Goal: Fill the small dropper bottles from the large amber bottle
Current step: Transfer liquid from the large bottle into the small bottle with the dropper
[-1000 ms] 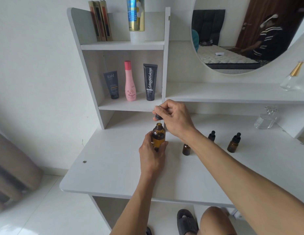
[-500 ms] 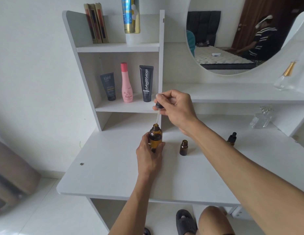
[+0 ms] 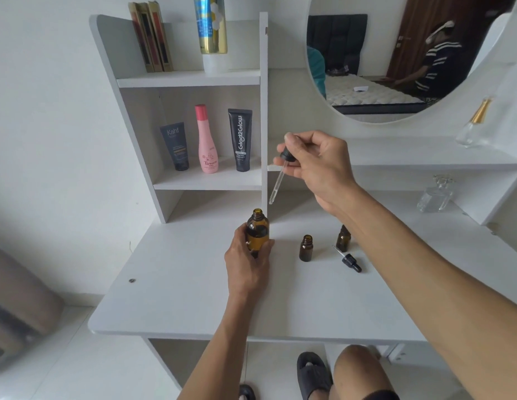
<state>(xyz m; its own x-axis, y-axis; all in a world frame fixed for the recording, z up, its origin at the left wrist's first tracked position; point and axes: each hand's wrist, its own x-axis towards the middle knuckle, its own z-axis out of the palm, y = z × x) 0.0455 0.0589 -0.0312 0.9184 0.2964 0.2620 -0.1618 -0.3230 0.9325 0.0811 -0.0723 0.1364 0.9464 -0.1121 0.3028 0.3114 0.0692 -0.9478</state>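
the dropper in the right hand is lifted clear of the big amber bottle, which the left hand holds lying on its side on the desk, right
Not quite. The head view shows the large amber bottle standing upright on the desk, mouth open, not lying on its side. The rest holds: the left hand grips it, and the right hand holds the dropper lifted clear of it.

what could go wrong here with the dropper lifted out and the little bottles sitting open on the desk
The dropper in the right hand hangs tilted in the air, clear of the large bottle, so it might drip on the desk on the way. The open small bottle stands unsupported with a narrow neck; a nudge from the tip could topple it. The loose cap could be knocked by the forearm.
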